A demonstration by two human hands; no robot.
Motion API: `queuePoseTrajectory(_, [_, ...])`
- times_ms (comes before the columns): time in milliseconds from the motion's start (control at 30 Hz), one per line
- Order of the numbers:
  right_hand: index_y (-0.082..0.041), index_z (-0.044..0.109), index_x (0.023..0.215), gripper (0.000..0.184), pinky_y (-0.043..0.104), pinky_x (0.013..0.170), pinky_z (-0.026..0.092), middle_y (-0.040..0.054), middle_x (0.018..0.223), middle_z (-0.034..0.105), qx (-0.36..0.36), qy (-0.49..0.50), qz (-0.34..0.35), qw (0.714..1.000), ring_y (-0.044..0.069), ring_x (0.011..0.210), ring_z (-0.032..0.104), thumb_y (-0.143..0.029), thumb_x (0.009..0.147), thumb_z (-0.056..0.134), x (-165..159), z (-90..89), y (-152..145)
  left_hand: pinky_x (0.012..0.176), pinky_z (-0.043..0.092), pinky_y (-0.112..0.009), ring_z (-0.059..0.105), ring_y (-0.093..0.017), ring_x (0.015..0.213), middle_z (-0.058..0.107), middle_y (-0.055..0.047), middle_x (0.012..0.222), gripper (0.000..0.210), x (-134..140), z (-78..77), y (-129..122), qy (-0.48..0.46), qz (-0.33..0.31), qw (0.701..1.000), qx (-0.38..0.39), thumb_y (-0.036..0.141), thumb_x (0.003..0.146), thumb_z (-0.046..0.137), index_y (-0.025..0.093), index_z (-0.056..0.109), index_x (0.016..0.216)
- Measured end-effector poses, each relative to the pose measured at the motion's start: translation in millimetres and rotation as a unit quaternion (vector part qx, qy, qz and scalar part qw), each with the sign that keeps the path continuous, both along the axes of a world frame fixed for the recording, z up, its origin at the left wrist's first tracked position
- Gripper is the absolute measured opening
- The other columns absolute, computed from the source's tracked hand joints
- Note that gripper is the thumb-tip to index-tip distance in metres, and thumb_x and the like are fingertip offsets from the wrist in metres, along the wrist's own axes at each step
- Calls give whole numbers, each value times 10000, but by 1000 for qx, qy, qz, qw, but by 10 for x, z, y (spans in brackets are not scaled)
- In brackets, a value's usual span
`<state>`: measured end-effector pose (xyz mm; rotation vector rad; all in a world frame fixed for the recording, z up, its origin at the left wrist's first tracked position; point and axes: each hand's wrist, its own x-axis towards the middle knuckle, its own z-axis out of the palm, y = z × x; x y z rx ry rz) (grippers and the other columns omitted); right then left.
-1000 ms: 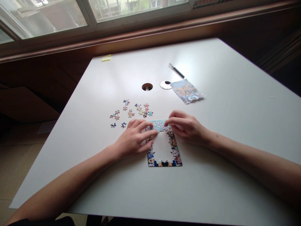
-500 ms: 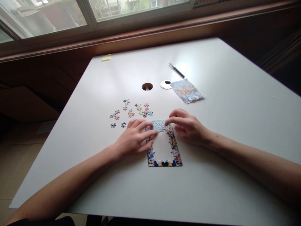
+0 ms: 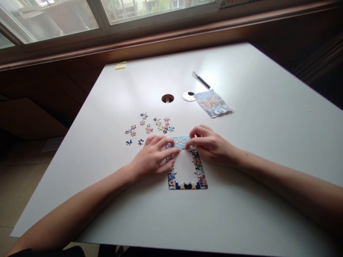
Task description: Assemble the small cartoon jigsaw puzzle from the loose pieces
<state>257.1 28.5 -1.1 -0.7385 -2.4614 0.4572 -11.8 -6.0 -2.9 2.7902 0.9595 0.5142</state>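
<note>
Puzzle (image 3: 198, 164) lies flat on the white desk (image 3: 227, 210), a joined border with the desk showing through its middle; taking it as the centre of the clock, the rest sits around it. The left hand (image 3: 154, 155), at ten o'clock, is spread wide, its fingers reaching over the puzzle's left edge and upper left corner. The right hand (image 3: 213, 144), at two o'clock, is curled narrow, thumb and fingers close together at the upper right corner; whether it pinches a piece, I cannot tell. Loose pieces (image 3: 149, 129) are scattered between ten and eleven o'clock, beyond the left hand. At one o'clock lies a printed packet (image 3: 213, 103), flat and crinkled; what it holds inside cannot be seen. Its left corner meets a round cover (image 3: 185, 95) at twelve o'clock, which has a dark opening. Between eleven and twelve, a round hole (image 3: 167, 95) in the desk has something pale inside. A pen (image 3: 201, 80) lies past the packet, one end just beside its top edge.
</note>
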Motion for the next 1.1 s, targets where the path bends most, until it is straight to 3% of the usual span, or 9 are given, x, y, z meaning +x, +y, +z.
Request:
queuePoseTrajectory(667, [-239,654,1119,325,373,809,439,71,949,566,23,-25,16,999,199,836,503,-83,890,485,5,-41,22,1062,319,-459,471,-262,1202,575,-72,1287,353,5,9,-1,-4,3,1000,-3,311,926,569,291,602,1277])
queuePoseTrajectory(900, [-217,679,1059,301,367,798,445,70,915,573,12,-15,13,1000,194,826,527,-67,875,495,1,-7,13,1062,318,-457,473,-259,1204,574,-69,1285,342,1,-1,-3,-5,2,1000,1,315,934,559,292,601,1272])
queuePoseTrajectory(1100, [-203,709,794,299,301,677,448,46,850,566,-31,69,-34,997,156,747,544,-26,841,472,17,14,-2,1063,314,-455,470,-258,1202,571,-71,1286,326,2,5,-8,0,3,1000,0,321,939,549,286,601,1259])
